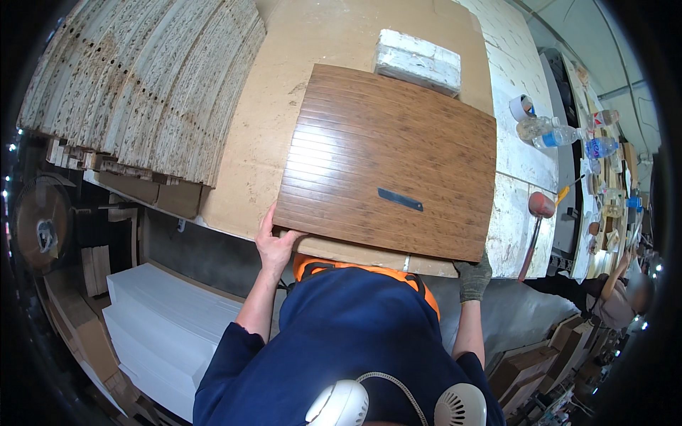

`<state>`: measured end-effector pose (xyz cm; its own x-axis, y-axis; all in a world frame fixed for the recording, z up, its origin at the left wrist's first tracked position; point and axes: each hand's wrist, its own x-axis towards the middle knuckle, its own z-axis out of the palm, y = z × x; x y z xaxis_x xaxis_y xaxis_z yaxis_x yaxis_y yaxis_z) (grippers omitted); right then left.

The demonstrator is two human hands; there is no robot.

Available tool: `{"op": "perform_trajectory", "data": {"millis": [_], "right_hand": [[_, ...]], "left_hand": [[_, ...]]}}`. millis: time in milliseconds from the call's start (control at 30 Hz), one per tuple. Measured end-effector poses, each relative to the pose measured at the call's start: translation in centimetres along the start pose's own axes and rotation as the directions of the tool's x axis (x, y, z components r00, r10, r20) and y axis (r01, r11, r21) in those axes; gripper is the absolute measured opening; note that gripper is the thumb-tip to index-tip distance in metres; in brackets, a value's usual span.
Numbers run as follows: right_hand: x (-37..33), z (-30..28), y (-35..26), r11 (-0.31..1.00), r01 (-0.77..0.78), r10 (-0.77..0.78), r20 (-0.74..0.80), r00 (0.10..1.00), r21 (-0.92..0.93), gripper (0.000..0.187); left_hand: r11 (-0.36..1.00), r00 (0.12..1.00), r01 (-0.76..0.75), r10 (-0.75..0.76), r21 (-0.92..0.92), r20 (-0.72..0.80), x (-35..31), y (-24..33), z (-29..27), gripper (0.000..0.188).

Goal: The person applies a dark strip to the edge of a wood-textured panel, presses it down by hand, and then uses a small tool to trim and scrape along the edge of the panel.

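A wood-grain brown panel [398, 156] with fine grooves lies on the cardboard-covered table in front of me. My bare left hand [273, 245] holds its near left corner, thumb along the near edge and fingers at the side. At the near right corner, my right hand [474, 277] in a grey glove grips the panel from the edge, its fingers partly hidden beneath. On top of the panel rests a thin dark flat strip [400, 199]. A white, tape-wrapped block [418, 61] stands against the panel's far edge.
Tall stacked boards [142, 78] with chipped edges fill the far left. To the right are a red-headed mallet [541, 206], a tape roll [522, 107] and plastic bottles [558, 135]. White panels [167, 319] are stacked at lower left. Another person [618, 302] is at far right.
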<state>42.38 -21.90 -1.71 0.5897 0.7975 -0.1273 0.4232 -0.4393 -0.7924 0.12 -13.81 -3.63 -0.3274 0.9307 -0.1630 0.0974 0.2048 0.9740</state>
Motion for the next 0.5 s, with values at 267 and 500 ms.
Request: {"op": "perform_trajectory", "data": {"millis": [267, 500], "right_hand": [[-0.1, 0.1, -0.1, 0.999, -0.034, 0.034, -0.019, 0.999, -0.001, 0.062], [0.0, 0.2, 1.0, 0.999, -0.031, 0.031, -0.033, 0.999, -0.009, 0.057]], "left_hand": [[0.999, 1.0, 0.012, -0.012, 0.042, -0.002, 0.0, -0.2, -0.2, 0.074], [0.998, 1.0, -0.006, 0.007, 0.055, -0.003, 0.0, -0.6, -0.5, 0.074]]}}
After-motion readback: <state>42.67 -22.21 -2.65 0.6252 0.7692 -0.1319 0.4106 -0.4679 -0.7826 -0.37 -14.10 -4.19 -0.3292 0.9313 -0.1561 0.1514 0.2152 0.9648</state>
